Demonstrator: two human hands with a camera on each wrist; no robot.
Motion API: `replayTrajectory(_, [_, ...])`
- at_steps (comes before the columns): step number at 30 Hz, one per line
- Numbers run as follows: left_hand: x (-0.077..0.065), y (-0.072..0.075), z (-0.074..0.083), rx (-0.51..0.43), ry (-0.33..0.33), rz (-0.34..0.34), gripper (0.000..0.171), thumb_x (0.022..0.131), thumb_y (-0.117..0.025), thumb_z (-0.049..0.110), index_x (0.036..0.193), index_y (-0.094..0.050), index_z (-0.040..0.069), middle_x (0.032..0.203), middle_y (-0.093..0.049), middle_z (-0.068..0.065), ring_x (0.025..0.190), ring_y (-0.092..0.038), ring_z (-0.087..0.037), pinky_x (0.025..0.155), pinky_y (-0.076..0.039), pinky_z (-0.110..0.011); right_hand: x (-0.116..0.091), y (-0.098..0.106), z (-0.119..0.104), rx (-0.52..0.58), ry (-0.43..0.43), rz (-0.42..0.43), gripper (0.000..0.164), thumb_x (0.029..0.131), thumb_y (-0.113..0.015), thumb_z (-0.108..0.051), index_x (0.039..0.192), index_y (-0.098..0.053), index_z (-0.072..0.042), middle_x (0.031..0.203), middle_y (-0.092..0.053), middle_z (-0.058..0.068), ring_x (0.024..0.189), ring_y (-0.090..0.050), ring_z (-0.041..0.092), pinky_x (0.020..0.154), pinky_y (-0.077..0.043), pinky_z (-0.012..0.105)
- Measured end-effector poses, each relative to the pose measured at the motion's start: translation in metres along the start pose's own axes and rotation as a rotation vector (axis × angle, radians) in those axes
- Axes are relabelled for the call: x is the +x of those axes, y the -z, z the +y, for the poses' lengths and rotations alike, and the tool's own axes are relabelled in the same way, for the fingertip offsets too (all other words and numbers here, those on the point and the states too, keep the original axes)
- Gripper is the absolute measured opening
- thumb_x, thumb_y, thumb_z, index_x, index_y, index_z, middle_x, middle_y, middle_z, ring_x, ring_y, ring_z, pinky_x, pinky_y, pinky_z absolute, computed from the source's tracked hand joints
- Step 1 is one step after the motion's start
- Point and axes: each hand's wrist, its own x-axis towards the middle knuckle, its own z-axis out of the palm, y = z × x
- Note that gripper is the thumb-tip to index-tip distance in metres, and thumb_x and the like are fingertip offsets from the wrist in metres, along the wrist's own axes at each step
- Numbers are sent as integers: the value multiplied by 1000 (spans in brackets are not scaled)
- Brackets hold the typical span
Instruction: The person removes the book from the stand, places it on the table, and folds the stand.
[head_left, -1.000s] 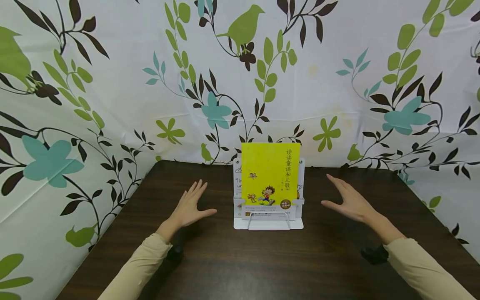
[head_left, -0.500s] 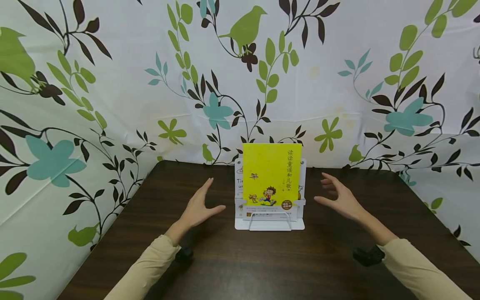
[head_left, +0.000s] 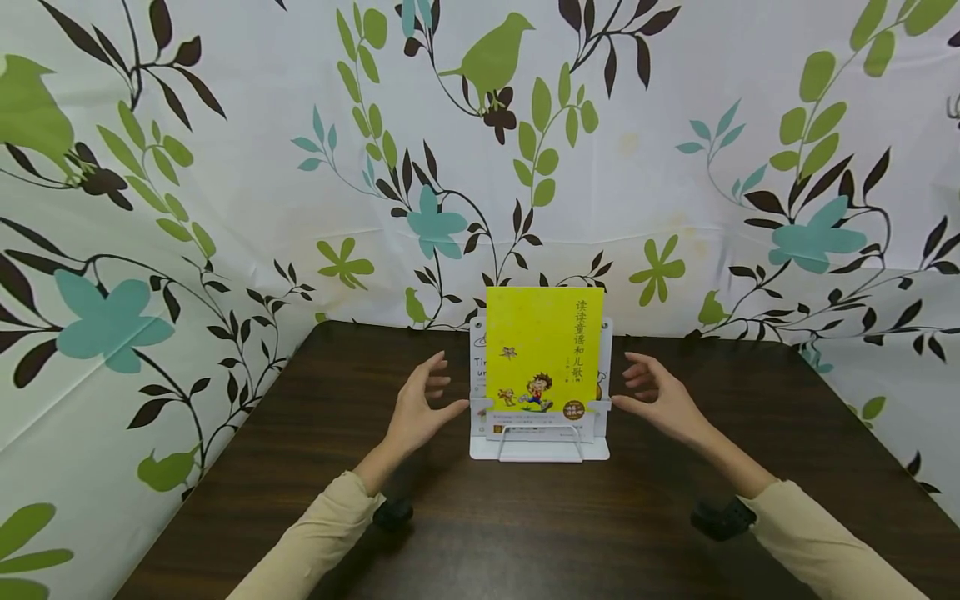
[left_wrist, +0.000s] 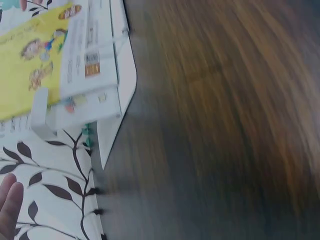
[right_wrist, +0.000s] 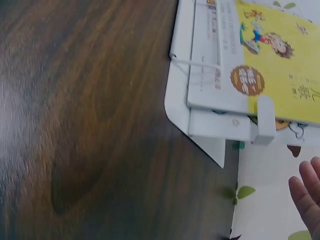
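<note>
A yellow-covered children's book (head_left: 543, 346) stands upright in a white book stand (head_left: 480, 448). Behind it, the edges of another book (head_left: 478, 367) with a white cover show at both sides. My left hand (head_left: 415, 415) is at the stand's left side, thumb tip right at its edge, fingers loosely bent. On the other side my right hand (head_left: 667, 407) mirrors it, thumb tip close to the stand's right edge. Neither hand grips anything. In the left wrist view only a few fingertips (left_wrist: 11, 206) appear at the lower left; the right wrist view shows fingers (right_wrist: 302, 197) beside the stand.
A dark wood table (head_left: 540, 533) carries the stand near its back edge. Behind and to the left hangs a white cloth (head_left: 247, 125) printed with leaves, birds and flowers. A wire loop (head_left: 540, 430) crosses the stand's front, and small white side clips (right_wrist: 265, 120) hold the book.
Both hands have moved inward from either side to the stand's edges, and their fingers have bent somewhat. Book and stand stay where they were.
</note>
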Motion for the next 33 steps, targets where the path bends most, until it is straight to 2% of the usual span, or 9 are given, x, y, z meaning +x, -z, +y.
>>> replayTrajectory(8, [2,-19,4,11,-27,6,75,68,-79,8,133,-41,6,122,-51,-14,102,-56,-31,80,-50,-39,1,-15,0,-5,-9,27,61,76,-73,-20,126,-42,-1,105,-54,14,94,-53,27,78,-47,45])
replayTrajectory(16, [5,-33,6,-56,-40,25,71,69,-77,4,131,-42,1,117,-52,-15,96,-57,-30,76,-51,-41,5,-25,-5,16,-20,62,58,75,-74,-15,122,-45,2,100,-55,16,88,-54,27,75,-49,40])
replayTrajectory(18, [5,-33,18,-86,-37,34,68,70,-75,-1,129,-42,-4,116,-51,-19,95,-57,-35,75,-50,-46,6,-27,-7,32,-12,71,57,75,-74,-12,122,-45,2,99,-55,16,87,-55,27,73,-50,36])
replayTrajectory(23, [4,-31,46,-128,-36,65,61,69,-71,-11,123,-43,-14,112,-50,-31,94,-54,-45,75,-47,-54,9,-32,-10,62,12,106,55,74,-73,-6,121,-46,4,97,-55,17,85,-55,28,71,-51,37])
replayTrajectory(25, [4,-32,46,-130,-49,80,59,70,-71,-11,122,-44,-15,111,-50,-31,93,-55,-45,75,-48,-53,9,-34,-11,68,12,119,53,75,-73,-5,120,-47,5,95,-54,18,84,-55,28,70,-51,40])
replayTrajectory(33, [6,-39,42,-139,-43,135,52,70,-70,-11,117,-48,-15,108,-53,-30,91,-56,-44,72,-49,-52,13,-41,-13,52,-1,185,51,74,-71,-1,119,-47,7,93,-54,17,82,-55,29,66,-50,26])
